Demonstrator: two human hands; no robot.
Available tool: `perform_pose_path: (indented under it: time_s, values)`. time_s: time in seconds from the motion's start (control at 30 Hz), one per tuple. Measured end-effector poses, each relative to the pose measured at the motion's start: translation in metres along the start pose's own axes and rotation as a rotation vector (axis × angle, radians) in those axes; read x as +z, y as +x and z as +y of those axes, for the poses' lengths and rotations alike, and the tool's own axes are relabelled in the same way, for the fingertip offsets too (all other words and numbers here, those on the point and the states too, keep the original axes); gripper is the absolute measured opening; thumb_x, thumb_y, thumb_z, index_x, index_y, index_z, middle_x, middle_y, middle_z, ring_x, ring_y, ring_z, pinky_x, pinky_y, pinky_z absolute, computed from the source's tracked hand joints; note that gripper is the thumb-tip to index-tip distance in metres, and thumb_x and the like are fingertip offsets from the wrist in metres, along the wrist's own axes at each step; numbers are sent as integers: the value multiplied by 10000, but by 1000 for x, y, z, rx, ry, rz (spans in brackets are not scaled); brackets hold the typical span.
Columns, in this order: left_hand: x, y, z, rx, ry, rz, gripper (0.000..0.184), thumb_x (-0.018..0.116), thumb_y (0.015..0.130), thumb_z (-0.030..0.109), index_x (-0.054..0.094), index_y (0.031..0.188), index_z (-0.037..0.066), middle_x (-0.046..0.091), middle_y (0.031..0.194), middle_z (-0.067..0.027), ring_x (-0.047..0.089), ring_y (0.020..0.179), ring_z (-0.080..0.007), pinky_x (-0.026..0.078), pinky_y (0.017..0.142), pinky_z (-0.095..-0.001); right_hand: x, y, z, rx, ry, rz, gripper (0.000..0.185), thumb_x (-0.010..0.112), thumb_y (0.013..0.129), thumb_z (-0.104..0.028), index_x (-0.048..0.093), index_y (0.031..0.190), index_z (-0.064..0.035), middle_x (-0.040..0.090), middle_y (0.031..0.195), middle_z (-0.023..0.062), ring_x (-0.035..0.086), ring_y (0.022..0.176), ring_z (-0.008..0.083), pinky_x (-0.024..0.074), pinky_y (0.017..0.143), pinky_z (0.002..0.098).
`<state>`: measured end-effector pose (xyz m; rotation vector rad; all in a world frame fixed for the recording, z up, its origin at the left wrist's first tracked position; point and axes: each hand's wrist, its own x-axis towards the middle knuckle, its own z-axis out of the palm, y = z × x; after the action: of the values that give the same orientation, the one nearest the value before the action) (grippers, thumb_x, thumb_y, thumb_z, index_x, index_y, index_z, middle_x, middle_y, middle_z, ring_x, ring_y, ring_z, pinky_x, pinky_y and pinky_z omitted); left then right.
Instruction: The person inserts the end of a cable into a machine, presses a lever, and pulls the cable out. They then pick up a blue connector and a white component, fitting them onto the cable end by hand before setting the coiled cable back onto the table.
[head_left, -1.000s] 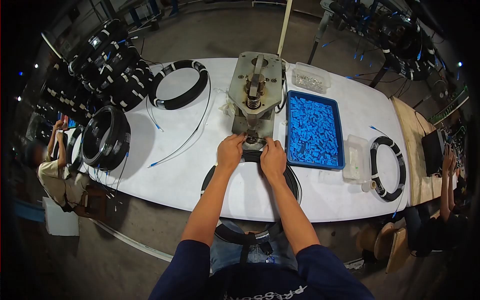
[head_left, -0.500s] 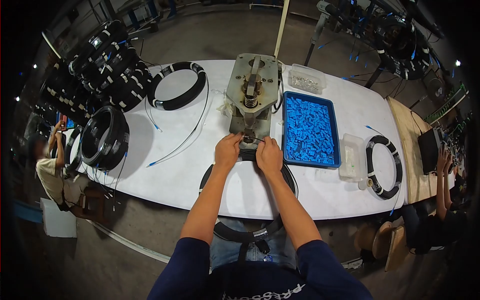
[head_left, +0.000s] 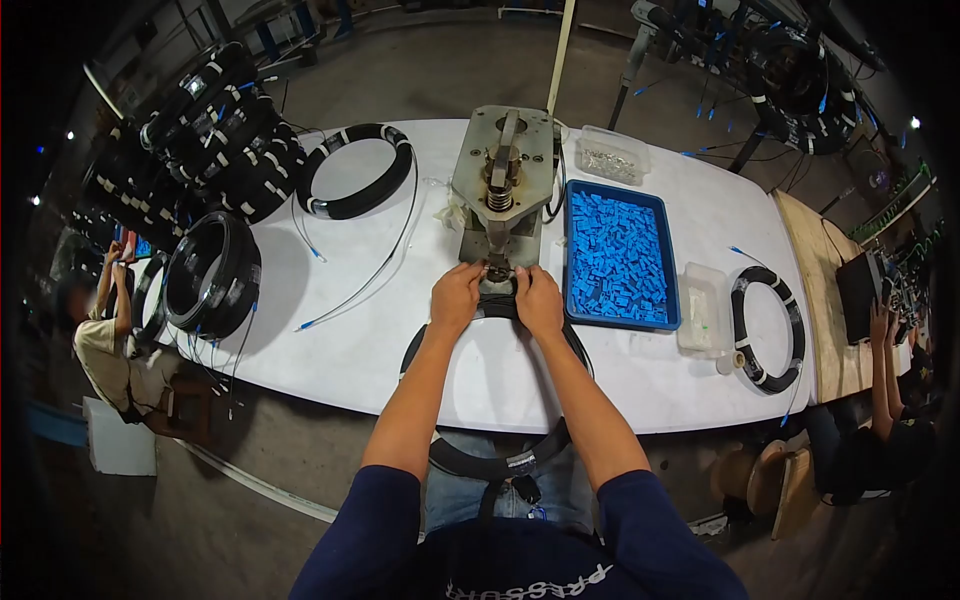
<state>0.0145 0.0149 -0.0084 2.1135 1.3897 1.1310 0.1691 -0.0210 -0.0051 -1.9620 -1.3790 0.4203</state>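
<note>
A metal bench press [head_left: 508, 160] with a spring on its ram stands ahead of me. My left hand [head_left: 455, 298] is closed in a pinch at the left of its lower jaw; what its fingertips hold is too small to make out. Across the jaw, my right hand [head_left: 540, 302] pinches a thin black cable, mostly hidden by the fingers. A coil of black cable [head_left: 470, 462] lies under both forearms, hanging over the table's front edge against my lap. Right of the press sits a blue tray [head_left: 673, 290] full of small blue connector parts [head_left: 615, 255].
Clear plastic boxes [head_left: 640, 165] [head_left: 704, 310] stand behind and right of the tray. Taped cable coils [head_left: 768, 330] [head_left: 355, 200] lie right and left, with more stacked at far left [head_left: 215, 270]. One person [head_left: 110, 350] works at left, another [head_left: 885, 400] at right.
My right hand has moved slightly left, closer to the press jaw and my left hand. The short length of cable seen between the hands is now mostly covered.
</note>
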Motion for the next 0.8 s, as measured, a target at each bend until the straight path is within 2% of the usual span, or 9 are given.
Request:
perform_pose_path:
  time_s: [0.43, 0.53, 0.6, 0.8]
  values:
    - [-1, 4, -3, -14, 5, -50, 187, 579, 933, 133, 720, 1012, 41, 648, 834, -152, 631, 767, -366, 491, 682, -428, -2, 2, -5, 69, -3, -38, 394, 472, 1008, -374, 642, 1022, -19, 662, 1010, 221, 642, 947, 434, 511, 820, 510]
    - [-1, 2, -2, -14, 12, -47, 186, 578, 934, 135, 722, 1010, 45, 648, 833, -149, 631, 764, -365, 492, 681, -427, -1, 0, -5, 52, 38, -8, 399, 485, 1009, -344, 633, 982, 26, 660, 985, 268, 626, 943, 460, 488, 823, 521]
    - [-2, 3, -1, -11, 8, -33, 186, 577, 935, 136, 722, 1009, 46, 647, 832, -148, 632, 763, -364, 492, 680, -428, -1, 2, -5, 51, 4, -9, 399, 459, 1013, -367, 649, 1025, -16, 662, 1027, 218, 641, 951, 433, 511, 823, 506]
    - [-3, 4, 1, -3, 0, -62, 178, 572, 933, 132, 716, 975, 37, 641, 831, -148, 629, 774, -364, 491, 686, -429, 1, 3, -1, 40, 37, 26, 399, 437, 1018, -346, 649, 1024, -8, 659, 1020, 222, 639, 951, 435, 507, 826, 512]
